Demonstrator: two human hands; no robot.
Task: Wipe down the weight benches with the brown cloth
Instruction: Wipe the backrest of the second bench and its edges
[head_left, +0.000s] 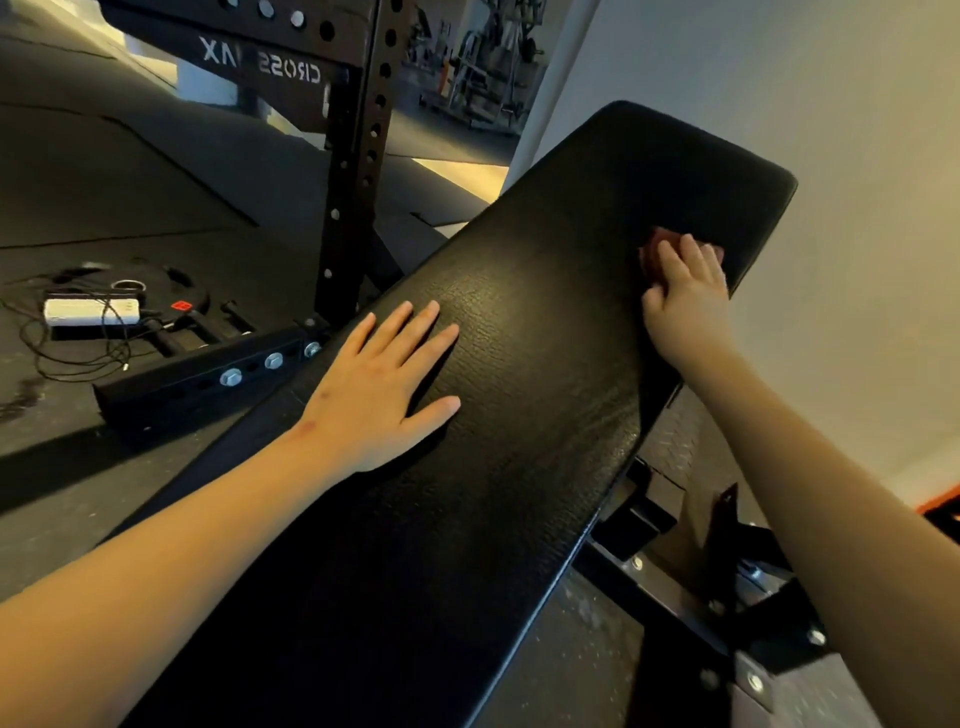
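Note:
A long black padded weight bench runs from the bottom left up to the upper right of the head view. My left hand lies flat on its left side, fingers spread, holding nothing. Near the bench's far right edge my right hand presses down on a small brown cloth. Only the cloth's far edge shows past the fingers; the hand hides most of it.
A black perforated rack upright and its bolted foot stand left of the bench. A white box with black cables lies on the dark floor mat. The bench's metal frame sits at lower right, beside a pale wall.

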